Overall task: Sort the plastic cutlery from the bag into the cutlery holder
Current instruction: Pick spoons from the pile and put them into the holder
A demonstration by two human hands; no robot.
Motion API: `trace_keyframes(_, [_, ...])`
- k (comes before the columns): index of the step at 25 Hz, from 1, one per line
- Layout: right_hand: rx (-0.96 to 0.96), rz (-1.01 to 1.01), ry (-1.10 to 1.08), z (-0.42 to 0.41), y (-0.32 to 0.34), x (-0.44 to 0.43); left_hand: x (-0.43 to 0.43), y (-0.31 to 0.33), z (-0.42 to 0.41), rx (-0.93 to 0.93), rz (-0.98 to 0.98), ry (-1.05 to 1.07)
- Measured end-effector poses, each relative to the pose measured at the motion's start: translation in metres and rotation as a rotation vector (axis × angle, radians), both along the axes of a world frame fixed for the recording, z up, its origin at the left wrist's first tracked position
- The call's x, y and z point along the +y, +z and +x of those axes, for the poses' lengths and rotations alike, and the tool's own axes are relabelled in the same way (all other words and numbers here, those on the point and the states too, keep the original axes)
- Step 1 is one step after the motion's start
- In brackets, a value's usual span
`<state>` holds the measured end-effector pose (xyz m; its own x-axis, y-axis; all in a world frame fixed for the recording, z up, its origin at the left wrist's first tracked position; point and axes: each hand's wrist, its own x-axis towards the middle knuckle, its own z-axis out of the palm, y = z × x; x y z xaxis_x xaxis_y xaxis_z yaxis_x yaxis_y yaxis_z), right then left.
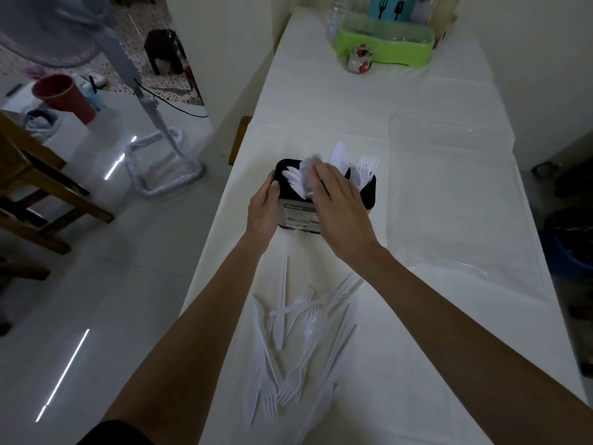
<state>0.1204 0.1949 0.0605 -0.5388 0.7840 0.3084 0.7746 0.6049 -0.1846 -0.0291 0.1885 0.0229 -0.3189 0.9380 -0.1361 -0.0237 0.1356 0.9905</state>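
Observation:
A black cutlery holder point(296, 216) stands on the white table and holds white plastic spoons point(293, 179), knives point(338, 154) and forks point(367, 165) upright in separate sections. My left hand point(263, 208) grips the holder's left side. Over the holder's top, my right hand point(337, 207) has its fingertips on white cutlery at the middle section; whether it pinches a piece is hidden by blur. A loose pile of white plastic cutlery point(298, 342) lies on the table nearer to me, between my forearms.
A clear plastic bag point(449, 200) lies flat to the right of the holder. At the table's far end stand a green tray point(385, 43) and a small glass jar point(359, 59). The table's left edge point(211, 245) drops to a tiled floor with a fan stand.

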Motion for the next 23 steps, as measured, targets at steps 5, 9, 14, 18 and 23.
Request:
trace_keyframes(5, [-0.124,0.013,0.043,0.005,-0.008,-0.005,0.0,-0.004,-0.001,0.004,0.007,-0.013])
trace_keyframes(9, [-0.095,-0.02,0.103,0.012,0.001,-0.01,-0.001,-0.002,-0.003,0.006,-0.001,-0.012])
trace_keyframes(14, [0.094,-0.05,0.167,0.043,-0.025,-0.058,0.0,0.003,-0.002,0.001,-0.053,0.007])
trace_keyframes(18, [-0.07,-0.163,0.399,0.073,-0.068,-0.098,-0.001,0.003,-0.001,-0.011,-0.048,0.018])
trace_keyframes(23, [-0.235,-0.22,0.425,0.076,-0.091,-0.105,0.004,-0.003,-0.004,-0.063,-0.074,0.015])
